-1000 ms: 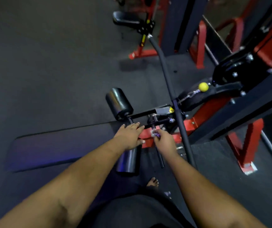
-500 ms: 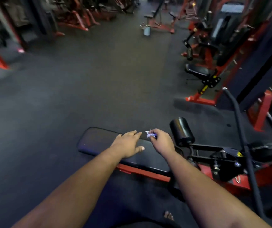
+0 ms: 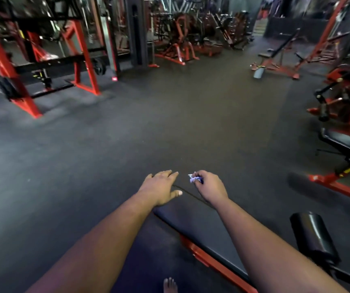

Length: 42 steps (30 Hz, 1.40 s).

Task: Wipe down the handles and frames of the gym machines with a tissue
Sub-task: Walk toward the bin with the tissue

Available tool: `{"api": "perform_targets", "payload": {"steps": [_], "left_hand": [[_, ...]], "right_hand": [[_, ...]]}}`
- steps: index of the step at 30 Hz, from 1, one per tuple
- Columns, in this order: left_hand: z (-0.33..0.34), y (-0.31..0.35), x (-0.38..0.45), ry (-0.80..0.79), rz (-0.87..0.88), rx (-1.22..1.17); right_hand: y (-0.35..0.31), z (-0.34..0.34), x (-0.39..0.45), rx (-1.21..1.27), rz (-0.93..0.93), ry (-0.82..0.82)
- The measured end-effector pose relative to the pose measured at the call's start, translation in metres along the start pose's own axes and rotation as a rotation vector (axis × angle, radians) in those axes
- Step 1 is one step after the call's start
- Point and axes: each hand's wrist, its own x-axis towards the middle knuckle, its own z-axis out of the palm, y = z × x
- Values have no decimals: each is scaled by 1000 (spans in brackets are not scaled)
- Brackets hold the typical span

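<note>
Tissue carried between machines, no surface being wiped.

A small crumpled tissue [image 3: 194,179] is seen just below the frame's centre, pinched in the narrow grip of the right hand [image 3: 211,185], whose fingers are curled shut around it; nothing is touched by it. To its left, the left hand [image 3: 161,188] is held flat, its grip wide and empty, above the near end of the padded bench [image 3: 207,227], whose red frame [image 3: 210,261] and black roller pad [image 3: 311,235] lie at lower right. Progress cannot be read from the surfaces; many red machines [image 3: 176,39] across the upper frame are judged left to do. Compared with a second ago, when both hands were at the roller's bars, the view is lifted toward the floor [image 3: 127,134] and the tissue is withdrawn from the metalwork.
</note>
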Motion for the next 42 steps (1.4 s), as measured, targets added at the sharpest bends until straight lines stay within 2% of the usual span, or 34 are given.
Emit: {"api": "perform_targets", "payload": {"steps": [13,20,31,36,42], "left_hand": [[-54,-156,148,55,-85,14],[-67,-248,219,71,-32,6],[-124,-422,346,22,97,27],[-145,-456,417,-4,137,34],[-164,-465,521,-11,211,91]], "right_hand": [[-78,68,218,45,-59,-36],[-124,116,308,3,-56,-22],[-222,172,445,-6,101,85],[-229,178,508,-11,149,124],[-208,177,605,57,194,154]]}}
